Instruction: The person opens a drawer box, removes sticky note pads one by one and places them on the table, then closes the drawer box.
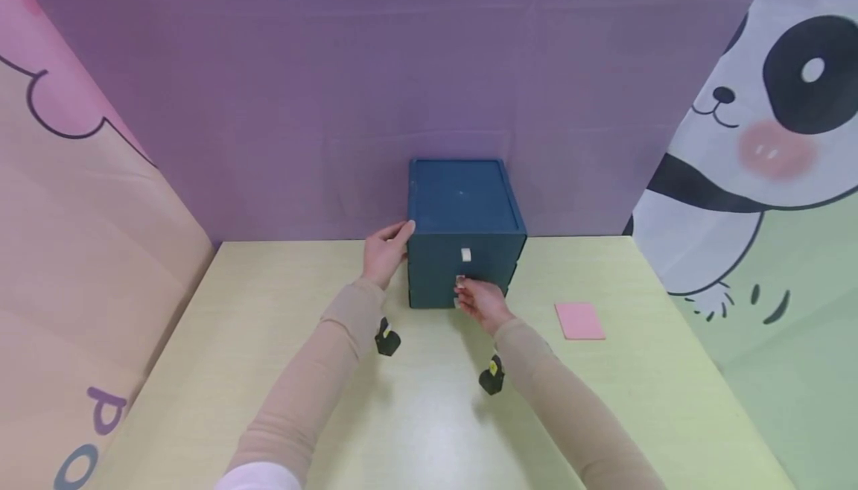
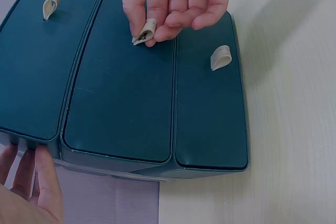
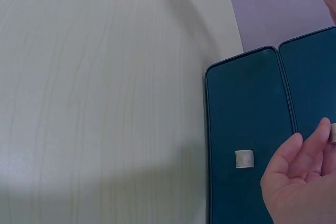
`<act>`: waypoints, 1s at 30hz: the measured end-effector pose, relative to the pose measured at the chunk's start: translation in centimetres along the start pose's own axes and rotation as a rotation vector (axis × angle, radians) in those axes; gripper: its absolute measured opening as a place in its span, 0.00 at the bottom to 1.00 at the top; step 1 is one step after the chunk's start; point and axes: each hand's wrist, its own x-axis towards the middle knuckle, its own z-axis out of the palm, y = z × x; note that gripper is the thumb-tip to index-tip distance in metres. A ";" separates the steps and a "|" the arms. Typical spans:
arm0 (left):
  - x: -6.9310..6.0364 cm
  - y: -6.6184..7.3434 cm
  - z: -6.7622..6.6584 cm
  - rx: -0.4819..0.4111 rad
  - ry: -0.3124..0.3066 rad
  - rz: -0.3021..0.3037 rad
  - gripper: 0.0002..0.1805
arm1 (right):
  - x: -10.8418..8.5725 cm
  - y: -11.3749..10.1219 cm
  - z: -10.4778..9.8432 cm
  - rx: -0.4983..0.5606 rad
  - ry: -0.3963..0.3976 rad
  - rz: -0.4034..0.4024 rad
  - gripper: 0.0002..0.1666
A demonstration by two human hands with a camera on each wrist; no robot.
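Observation:
A dark blue-green drawer box (image 1: 462, 199) stands against the back wall, with three drawer fronts, each bearing a small cream pull tab. The right hand (image 1: 484, 302) pinches the middle tab (image 2: 149, 28) between thumb and index finger; its other fingers are loosely bent. Against the box's left side rests the left hand (image 1: 386, 253), its fingers (image 2: 48, 179) fairly straight and its thumb by the upper front corner. The top tab (image 1: 465, 255) and the bottom tab (image 2: 221, 57) are untouched. Drawer fronts look closed or nearly so.
A pink square pad (image 1: 579, 321) lies on the pale wood-grain table (image 1: 268, 341), right of the box. Purple cloth (image 1: 302, 103) hangs behind, with printed cloth panels at both sides. Dark wrist devices (image 1: 387, 338) hang below the sleeves.

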 end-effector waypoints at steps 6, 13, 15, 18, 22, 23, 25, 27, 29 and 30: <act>0.1 -0.1 0.0 0.000 0.001 0.000 0.25 | 0.2 0.2 0.1 -0.010 0.012 -0.003 0.11; 0.3 -0.3 0.0 -0.002 0.005 -0.007 0.24 | 0.2 0.2 0.3 -0.052 0.026 0.009 0.14; 0.3 -0.3 0.0 -0.003 0.003 -0.009 0.25 | 0.2 0.1 0.2 -0.060 0.028 0.011 0.15; 0.5 -0.3 0.0 -0.002 0.001 -0.012 0.25 | 0.2 0.1 0.2 -0.066 0.029 0.013 0.17; 0.6 -0.2 -0.1 -0.004 -0.006 -0.006 0.25 | 0.4 0.1 0.2 -0.069 0.030 0.012 0.16; 0.6 -0.2 -0.1 -0.005 -0.007 -0.003 0.25 | 0.4 0.1 0.2 -0.070 0.028 0.012 0.16; 0.7 -0.3 -0.2 -0.006 -0.011 0.000 0.25 | 0.5 0.1 0.2 -0.072 0.026 0.010 0.16; 0.7 -0.2 -0.2 -0.004 -0.013 0.002 0.25 | 0.5 0.1 0.2 -0.076 0.026 0.009 0.17; 0.8 -0.3 -0.2 -0.005 -0.014 0.001 0.25 | 0.6 0.1 0.2 -0.084 0.027 0.009 0.17; 0.9 -0.4 -0.1 -0.007 -0.014 -0.001 0.25 | 0.6 0.1 0.2 -0.090 0.028 0.009 0.18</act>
